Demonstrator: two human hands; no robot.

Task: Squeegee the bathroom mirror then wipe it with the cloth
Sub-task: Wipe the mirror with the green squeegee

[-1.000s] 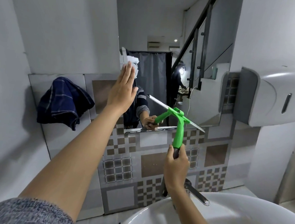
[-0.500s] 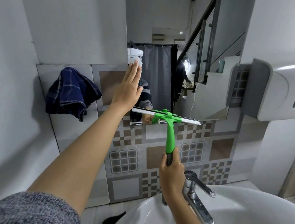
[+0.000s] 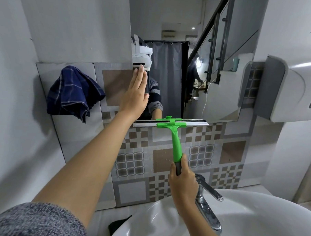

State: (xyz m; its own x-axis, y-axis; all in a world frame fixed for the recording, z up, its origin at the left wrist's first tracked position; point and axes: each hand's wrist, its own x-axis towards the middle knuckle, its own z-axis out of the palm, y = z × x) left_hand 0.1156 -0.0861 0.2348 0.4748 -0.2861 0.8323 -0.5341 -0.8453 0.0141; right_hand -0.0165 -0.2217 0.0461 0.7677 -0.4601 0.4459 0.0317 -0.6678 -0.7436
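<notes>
Right hand (image 3: pixel 183 179): gripping the dark lower end of the squeegee (image 3: pixel 175 136) handle above the basin (image 3: pixel 253 220) rim, beside the tap (image 3: pixel 207 200).
Squeegee blade: now lying level along the mirror (image 3: pixel 215 76) bottom edge; a second ago it was tilting across the glass.
Left hand (image 3: pixel 135 93): flat and spread wide, pressing the mirror's left edge, holding nothing.
Cloth (image 3: pixel 72 92): hanging on the tiled wall, left of the mirror, untouched.

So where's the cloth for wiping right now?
The dark blue checked cloth hangs on the tiled wall at the left of the head view, left of the mirror and beyond the raised left hand; neither hand touches it.
</notes>
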